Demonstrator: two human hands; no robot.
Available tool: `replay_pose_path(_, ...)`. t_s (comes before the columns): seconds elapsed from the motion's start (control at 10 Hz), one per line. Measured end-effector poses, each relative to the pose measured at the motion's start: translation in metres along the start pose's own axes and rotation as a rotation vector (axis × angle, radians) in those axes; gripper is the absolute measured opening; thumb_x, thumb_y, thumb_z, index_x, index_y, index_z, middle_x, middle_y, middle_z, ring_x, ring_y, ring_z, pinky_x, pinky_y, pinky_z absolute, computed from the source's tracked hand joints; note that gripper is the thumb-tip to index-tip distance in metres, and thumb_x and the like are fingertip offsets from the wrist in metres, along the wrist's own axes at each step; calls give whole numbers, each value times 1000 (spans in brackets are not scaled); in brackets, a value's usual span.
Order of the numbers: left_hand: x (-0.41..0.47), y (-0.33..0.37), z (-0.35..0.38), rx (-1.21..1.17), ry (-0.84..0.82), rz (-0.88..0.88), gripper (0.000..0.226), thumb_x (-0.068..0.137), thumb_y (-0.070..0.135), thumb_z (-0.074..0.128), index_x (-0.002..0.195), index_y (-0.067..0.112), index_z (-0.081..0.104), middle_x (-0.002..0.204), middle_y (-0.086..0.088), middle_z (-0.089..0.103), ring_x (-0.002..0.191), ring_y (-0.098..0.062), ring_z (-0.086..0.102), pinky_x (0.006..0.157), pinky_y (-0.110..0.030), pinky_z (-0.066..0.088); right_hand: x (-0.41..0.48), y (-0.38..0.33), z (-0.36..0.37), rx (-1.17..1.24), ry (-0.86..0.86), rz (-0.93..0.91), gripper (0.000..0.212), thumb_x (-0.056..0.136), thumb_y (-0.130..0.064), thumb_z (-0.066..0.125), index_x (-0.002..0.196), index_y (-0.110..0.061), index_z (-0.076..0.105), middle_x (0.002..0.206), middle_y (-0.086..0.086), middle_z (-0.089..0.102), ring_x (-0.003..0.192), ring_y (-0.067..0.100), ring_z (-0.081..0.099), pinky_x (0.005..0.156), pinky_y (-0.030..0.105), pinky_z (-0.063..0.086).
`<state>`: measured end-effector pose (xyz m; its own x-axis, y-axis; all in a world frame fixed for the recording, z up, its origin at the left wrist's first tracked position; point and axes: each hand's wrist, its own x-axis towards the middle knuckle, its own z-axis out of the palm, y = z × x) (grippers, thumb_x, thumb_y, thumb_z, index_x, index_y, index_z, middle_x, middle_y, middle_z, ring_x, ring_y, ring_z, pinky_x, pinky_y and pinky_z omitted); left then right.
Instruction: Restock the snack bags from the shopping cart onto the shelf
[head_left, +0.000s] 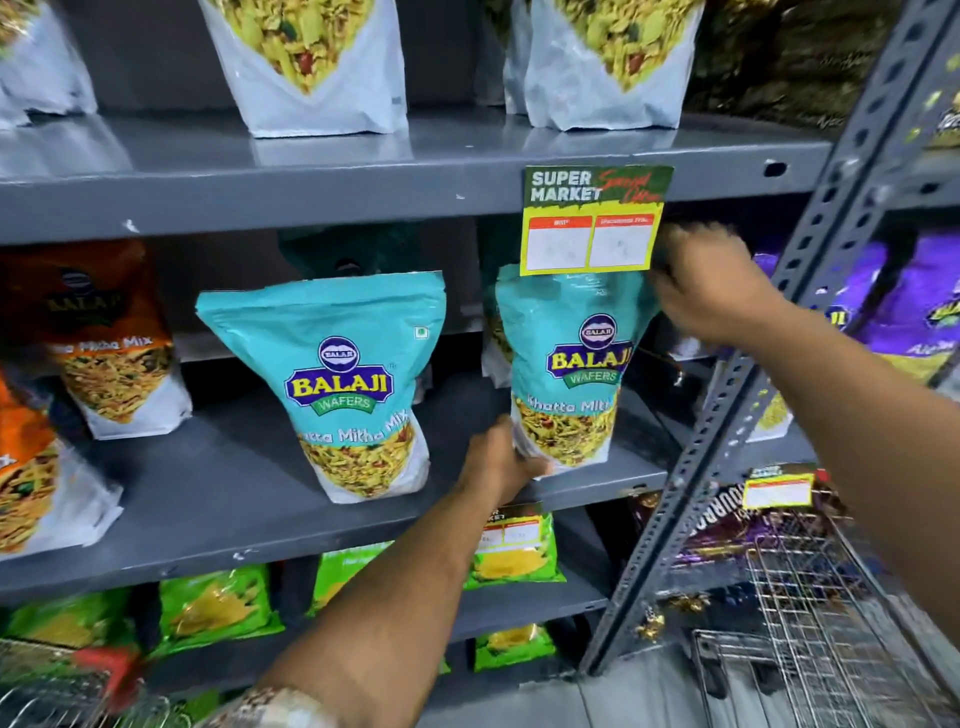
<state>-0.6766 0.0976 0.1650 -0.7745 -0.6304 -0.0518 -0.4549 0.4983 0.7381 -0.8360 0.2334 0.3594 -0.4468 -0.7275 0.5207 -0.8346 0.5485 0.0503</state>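
Note:
A teal Balaji snack bag (574, 364) stands upright at the right end of the grey middle shelf (249, 499). My left hand (501, 460) grips its lower left corner. My right hand (714, 283) is at the bag's upper right corner, blurred, fingers against its top edge. A second teal bag (345, 384) stands to the left, apart from both hands. The wire shopping cart (810, 623) is at lower right.
A price tag (592, 221) hangs from the upper shelf over the held bag's top. Orange bags (111, 343) stand at left, white bags (311, 57) above, green bags (218, 608) below, purple bags (914, 306) right. A slotted upright post (769, 332) crosses beside my right arm.

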Motion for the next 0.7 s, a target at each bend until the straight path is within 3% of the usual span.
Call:
replay_pose_path(0.1,1,1,0,0,5,3,62,67,36,80,117,10,54,120,-14,65,111,-30,60,87,-40,53,-1,7,-7,7,-68,-51,28,79,-12,50,104,-8,62,98,32,64,90,49,59,78,48,51)
replay_pose_path(0.2,-3,4,-2,10,5,9,61,68,33,78,119,13,52,123,-12,63,112,-29,59,88,-38,52,2,9,-15,-45,78,-14,25,80,-11,55,101,-13,69,90,29,68,79,47,64,66,41,50)
replay_pose_path(0.3,-5,7,-3,-4,5,5,57,69,28,75,119,14,52,124,-12,63,112,-29,59,89,-36,52,-4,1,-9,-97,177,-49,16,75,-3,57,87,-1,66,75,32,63,67,48,61,59,43,48)
replay_pose_path(0.4,-6,12,-6,26,-26,-13,56,70,27,73,120,16,50,125,-11,62,112,-30,59,91,-39,52,-11,-6,2,-38,189,-15,20,75,-2,52,91,2,63,79,31,60,73,47,57,63,46,47)
replay_pose_path(0.5,-8,12,-13,214,-78,-7,60,73,37,71,124,16,47,126,-13,61,113,-34,58,91,-44,51,-19,1,6,55,229,48,41,79,-12,43,117,-3,55,101,27,57,92,46,54,78,49,48)
replay_pose_path(0.6,-18,3,-19,320,7,53,60,80,43,65,126,12,43,127,-16,59,115,-36,56,88,-45,51,-37,5,12,55,234,18,48,82,-16,42,128,-5,46,122,25,53,111,43,50,94,52,44)
replay_pose_path(0.7,-36,-9,-33,455,159,271,65,90,42,50,143,12,28,148,-12,41,133,-31,42,102,-43,41,-68,3,21,63,190,13,51,87,-14,48,137,-7,37,147,19,38,135,36,34,109,55,28)
